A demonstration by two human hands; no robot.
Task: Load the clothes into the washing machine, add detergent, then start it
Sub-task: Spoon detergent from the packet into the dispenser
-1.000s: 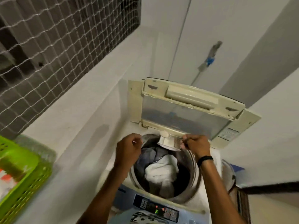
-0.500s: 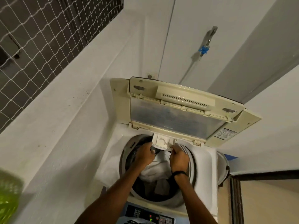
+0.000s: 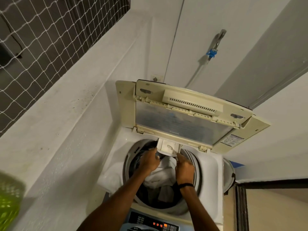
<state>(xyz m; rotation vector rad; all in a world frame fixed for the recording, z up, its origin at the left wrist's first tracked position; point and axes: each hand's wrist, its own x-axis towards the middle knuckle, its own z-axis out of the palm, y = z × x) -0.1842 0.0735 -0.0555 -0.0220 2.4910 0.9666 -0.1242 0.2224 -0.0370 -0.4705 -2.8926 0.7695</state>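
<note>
Clothes (image 3: pixel 162 174) fill one drum — two hands (image 3: pixel 166 164) (both gripping) at one drawer (image 3: pixel 168 146).

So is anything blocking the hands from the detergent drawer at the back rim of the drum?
Nothing visible. The left hand and right hand are already at the front edge of the detergent drawer, above the clothes; the raised lid stands behind it.

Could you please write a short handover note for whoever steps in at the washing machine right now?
Left hand and right hand: both at the front of the detergent drawer on the drum's far rim; the grip itself is hard to make out.
Clothes: in the drum, lid raised.
Control panel: lit.
Done: loading.
Left: confirm detergent, seat the drawer, shut the lid, start.
</note>
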